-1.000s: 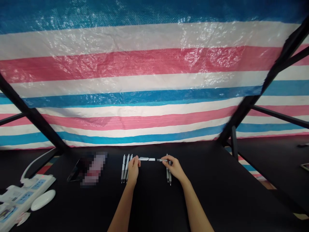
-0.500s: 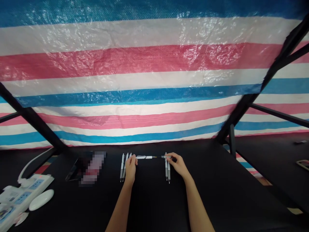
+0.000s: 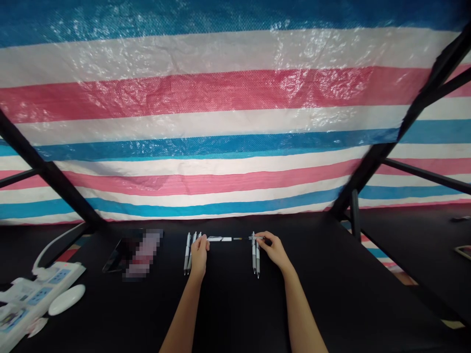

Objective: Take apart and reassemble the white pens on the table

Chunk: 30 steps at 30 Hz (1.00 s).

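A white pen [image 3: 224, 239] is held level just above the black tabletop [image 3: 235, 304], pulled apart so a thin refill shows in the gap. The left hand [image 3: 199, 255] pinches its white barrel; the right hand [image 3: 272, 250] grips the tip piece. Three pens [image 3: 189, 255] lie beside the left hand, two pens [image 3: 255, 257] by the right. A power strip [image 3: 33, 299] sits far left.

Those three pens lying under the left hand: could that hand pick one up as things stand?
Probably not right away: the left hand is pinching one end of a pen. The three pens lie right beside it, with nothing between.
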### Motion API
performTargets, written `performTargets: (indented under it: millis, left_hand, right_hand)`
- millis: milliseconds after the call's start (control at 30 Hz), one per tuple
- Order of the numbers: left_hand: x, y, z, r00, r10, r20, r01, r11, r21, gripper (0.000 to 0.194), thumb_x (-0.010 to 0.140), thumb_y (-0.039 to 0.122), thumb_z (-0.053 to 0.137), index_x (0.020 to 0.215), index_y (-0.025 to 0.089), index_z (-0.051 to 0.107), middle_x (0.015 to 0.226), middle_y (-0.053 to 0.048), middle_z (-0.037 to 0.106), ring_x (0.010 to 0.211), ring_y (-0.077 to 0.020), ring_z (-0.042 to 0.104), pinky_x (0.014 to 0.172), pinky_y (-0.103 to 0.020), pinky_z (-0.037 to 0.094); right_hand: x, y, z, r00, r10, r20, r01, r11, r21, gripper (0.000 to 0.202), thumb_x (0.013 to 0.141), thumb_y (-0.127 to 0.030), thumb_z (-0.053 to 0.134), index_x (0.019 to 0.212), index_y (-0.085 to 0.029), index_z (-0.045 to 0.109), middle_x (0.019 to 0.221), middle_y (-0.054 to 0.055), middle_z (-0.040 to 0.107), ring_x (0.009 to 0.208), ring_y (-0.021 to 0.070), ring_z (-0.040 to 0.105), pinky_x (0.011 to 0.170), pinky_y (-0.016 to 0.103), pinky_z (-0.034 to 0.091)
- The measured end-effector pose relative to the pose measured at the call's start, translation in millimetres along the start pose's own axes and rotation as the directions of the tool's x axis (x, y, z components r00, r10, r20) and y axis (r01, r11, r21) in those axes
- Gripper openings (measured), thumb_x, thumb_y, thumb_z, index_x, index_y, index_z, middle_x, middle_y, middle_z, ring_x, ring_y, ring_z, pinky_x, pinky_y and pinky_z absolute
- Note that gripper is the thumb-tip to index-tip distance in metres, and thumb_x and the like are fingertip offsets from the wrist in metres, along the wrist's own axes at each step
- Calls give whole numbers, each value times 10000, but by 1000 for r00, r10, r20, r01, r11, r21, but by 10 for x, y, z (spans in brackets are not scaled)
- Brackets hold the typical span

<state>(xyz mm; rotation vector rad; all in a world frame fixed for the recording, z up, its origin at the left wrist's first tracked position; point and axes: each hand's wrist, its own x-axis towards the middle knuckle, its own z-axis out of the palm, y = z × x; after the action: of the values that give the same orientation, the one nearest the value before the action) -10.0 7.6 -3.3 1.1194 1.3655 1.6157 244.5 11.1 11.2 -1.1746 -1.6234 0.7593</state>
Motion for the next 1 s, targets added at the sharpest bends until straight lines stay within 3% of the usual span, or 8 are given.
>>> performTargets:
  millis: [433, 767, 1000]
  left_hand:
    - [-20, 37, 10, 999, -11, 31, 11, 1000, -5, 440, 797, 479, 471, 495, 209, 299, 482, 55, 285, 473, -96, 272, 492, -263, 226]
    - [-36, 85, 34, 995, 15, 96, -31, 986, 163, 457, 810, 520, 409, 487, 211, 313, 490, 36, 312, 481, -112, 299, 486, -266, 241]
    - [-46, 97, 39, 991, 16, 134, -42, 981, 192, 451, 821, 518, 389, 497, 211, 327, 496, 34, 325, 492, -118, 318, 502, -267, 253]
  right_hand:
    - [8, 18, 46, 1000, -26, -3, 26, 999, -34, 231, 781, -345, 549, 868, -178, 682, 823, 66, 654, 709, 179, 582, 677, 305, 455]
    - [17, -140, 215, 996, -62, 59, 66, 996, -68, 192, 789, -303, 550, 862, -198, 693, 766, 40, 634, 651, 156, 578, 654, 288, 453]
    - [10, -163, 327, 994, -101, 35, 104, 992, -78, 177, 803, -313, 556, 855, -215, 694, 781, 31, 666, 683, 167, 603, 844, 374, 442]
